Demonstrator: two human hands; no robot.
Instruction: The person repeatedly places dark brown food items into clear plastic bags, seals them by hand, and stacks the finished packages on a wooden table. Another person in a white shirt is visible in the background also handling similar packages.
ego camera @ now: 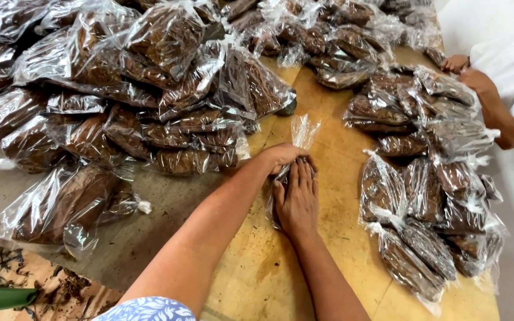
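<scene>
Hands, left (281, 156) and right (297, 201), clamped together on bag (302, 132) at frame centre; best pressed flat against bench (340, 249), neck kept upright.

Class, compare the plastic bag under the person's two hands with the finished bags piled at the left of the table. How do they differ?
The bag in hand has its clear top standing open and loose; the left pile bags look closed, some with twisted tails. The bag in hand lies alone on the yellow table, pressed by the left hand and right hand; the pile's bags are stacked, overlapping and untouched. Both are clear plastic holding brown material.
</scene>
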